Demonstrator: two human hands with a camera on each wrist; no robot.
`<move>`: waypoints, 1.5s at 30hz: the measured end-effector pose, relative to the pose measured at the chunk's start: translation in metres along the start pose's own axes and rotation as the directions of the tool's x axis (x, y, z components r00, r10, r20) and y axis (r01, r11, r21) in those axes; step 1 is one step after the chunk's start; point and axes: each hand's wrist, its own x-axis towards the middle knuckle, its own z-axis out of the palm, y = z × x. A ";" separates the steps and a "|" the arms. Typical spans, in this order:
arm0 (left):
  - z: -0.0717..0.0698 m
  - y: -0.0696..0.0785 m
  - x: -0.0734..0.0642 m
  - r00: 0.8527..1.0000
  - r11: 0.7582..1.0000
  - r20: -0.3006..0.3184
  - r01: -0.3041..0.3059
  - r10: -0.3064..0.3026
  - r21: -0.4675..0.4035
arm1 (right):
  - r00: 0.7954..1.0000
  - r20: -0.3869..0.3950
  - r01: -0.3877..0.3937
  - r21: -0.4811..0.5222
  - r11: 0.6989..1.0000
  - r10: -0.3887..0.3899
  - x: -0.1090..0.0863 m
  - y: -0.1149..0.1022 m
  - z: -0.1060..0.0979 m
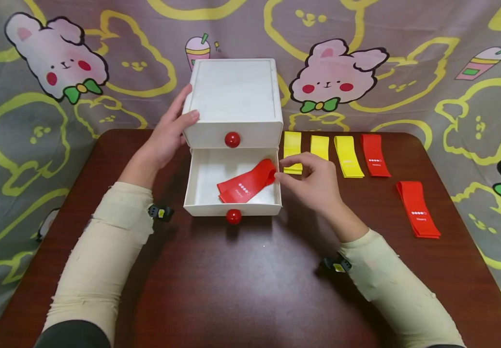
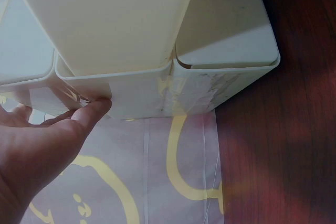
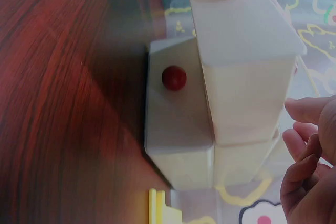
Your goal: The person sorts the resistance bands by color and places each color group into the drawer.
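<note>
A white drawer unit (image 1: 235,89) with red knobs stands at the table's back. Its middle drawer (image 1: 207,164) is pulled out, with a folded red resistance loop band (image 1: 247,182) inside; white dots and lettering mark the band. My left hand (image 1: 169,133) rests on the unit's left side, thumb on the top edge; in the left wrist view its fingertips touch the back edge. At the drawer's right wall, my right hand (image 1: 313,179) hovers beside the band's looped end, thumb and forefinger apart, other fingers loosely bent. Below, the bottom drawer (image 3: 178,108) is closed in the right wrist view.
Three yellow bands (image 1: 348,157) lie in a row right of the unit, the nearest partly behind my right hand. Two red bands (image 1: 375,154) (image 1: 418,209) lie farther right. A printed cloth (image 1: 137,58) hangs behind the dark wooden table (image 1: 250,285).
</note>
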 end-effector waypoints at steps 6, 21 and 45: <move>-0.002 0.000 -0.001 1.000 1.000 -0.007 -0.005 0.005 -0.011 | 0.999 -0.028 -0.019 0.012 1.000 0.019 -0.006 0.015 -0.018; -0.003 0.002 -0.002 1.000 1.000 -0.001 -0.007 0.007 0.008 | 0.981 -0.026 -0.194 0.024 0.981 0.194 -0.021 0.036 -0.083; -0.002 0.000 0.000 1.000 1.000 0.008 -0.009 0.009 -0.010 | 0.921 -0.020 -0.389 -0.137 0.911 0.390 -0.042 0.145 -0.160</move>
